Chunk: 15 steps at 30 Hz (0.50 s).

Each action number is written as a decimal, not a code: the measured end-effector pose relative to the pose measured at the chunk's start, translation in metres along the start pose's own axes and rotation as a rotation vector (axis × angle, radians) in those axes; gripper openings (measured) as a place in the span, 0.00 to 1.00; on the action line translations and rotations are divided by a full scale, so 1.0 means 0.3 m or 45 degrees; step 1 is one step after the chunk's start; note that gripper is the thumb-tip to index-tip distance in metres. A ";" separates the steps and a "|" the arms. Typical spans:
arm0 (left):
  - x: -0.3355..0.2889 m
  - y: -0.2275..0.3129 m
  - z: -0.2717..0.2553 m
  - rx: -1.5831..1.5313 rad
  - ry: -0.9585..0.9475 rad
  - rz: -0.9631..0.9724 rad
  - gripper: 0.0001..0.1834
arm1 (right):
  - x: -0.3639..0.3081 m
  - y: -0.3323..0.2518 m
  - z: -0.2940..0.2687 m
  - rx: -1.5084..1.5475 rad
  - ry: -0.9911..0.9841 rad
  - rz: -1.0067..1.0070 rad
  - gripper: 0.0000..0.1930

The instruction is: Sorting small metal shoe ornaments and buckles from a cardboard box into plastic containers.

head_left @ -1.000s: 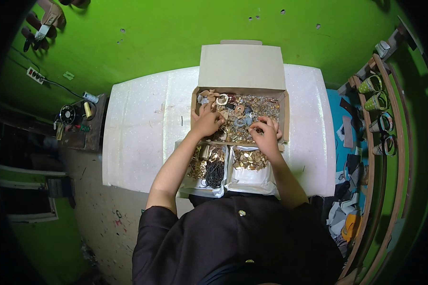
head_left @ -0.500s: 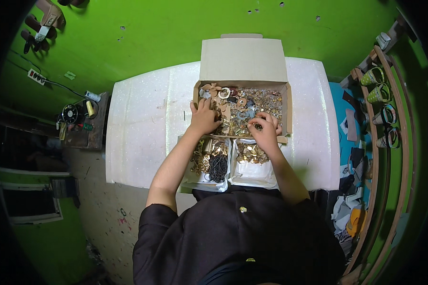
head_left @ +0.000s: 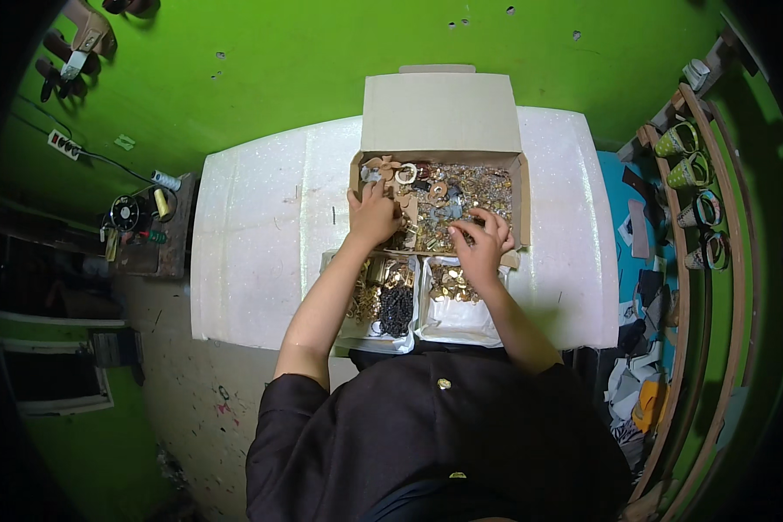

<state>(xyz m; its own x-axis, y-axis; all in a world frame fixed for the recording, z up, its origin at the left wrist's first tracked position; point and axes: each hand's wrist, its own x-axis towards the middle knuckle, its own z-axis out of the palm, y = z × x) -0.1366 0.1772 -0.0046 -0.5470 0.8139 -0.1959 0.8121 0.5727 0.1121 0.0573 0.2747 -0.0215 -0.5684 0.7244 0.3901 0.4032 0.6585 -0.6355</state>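
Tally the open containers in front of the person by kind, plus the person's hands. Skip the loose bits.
Cardboard box: 1
White trays: 2 (left tray, right tray)
Hands: 2 (left hand, right hand)
Total: 5

Recorded matt, smooth cardboard on the hinged-lid box (head_left: 439, 113). Noted shiny gold-toned metal on the ornaments (head_left: 455, 284); glossy finish on the black chain (head_left: 396, 311), possibly plastic, too small to confirm. Found glittery coating on the table covering (head_left: 252, 235), matt cloth on the shirt (head_left: 383, 426), smooth but pitted paint on the wall (head_left: 296, 70).
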 end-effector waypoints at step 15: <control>-0.527 -0.143 -0.132 -0.494 0.274 -0.063 0.08 | -0.107 -0.173 -0.015 0.476 -0.304 0.079 0.08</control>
<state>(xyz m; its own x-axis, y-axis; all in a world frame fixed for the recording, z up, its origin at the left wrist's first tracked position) -0.0931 0.0276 0.0601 -0.6467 0.7627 -0.0074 0.6697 0.5724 0.4732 0.0579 0.2180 0.0020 -0.7187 0.6639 0.2065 0.1797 0.4643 -0.8672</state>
